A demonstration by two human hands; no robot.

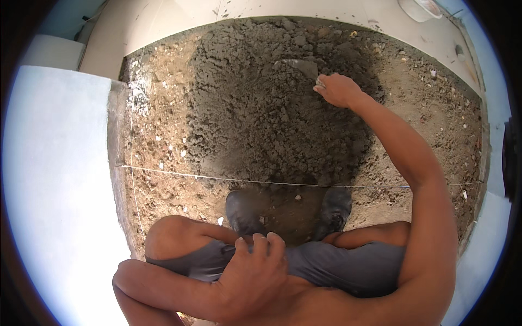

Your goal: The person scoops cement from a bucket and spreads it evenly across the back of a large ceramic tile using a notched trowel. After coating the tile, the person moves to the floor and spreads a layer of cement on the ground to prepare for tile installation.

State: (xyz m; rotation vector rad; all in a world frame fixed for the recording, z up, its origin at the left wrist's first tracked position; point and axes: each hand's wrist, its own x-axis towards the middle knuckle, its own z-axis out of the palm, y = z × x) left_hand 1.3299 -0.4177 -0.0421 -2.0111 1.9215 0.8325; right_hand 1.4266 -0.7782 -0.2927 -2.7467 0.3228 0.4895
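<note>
A wide bed of wet grey mortar (261,125) covers the middle of the ground. Over its far right part, my right hand (338,90) is closed on a trowel (304,67). The trowel's flat grey blade points left and lies against the mortar; its handle is mostly hidden in my fingers. My left hand (255,271) is held close to my body above my lap, its fingers apart and slightly bent, with nothing seen in them.
A thin white string (261,181) runs across the ground between me and most of the mortar. My dark shoes (244,212) stand just on my side of it. Pale tiles (179,19) border the far edge, with a white container (421,10) at far right. Walls (60,136) stand either side.
</note>
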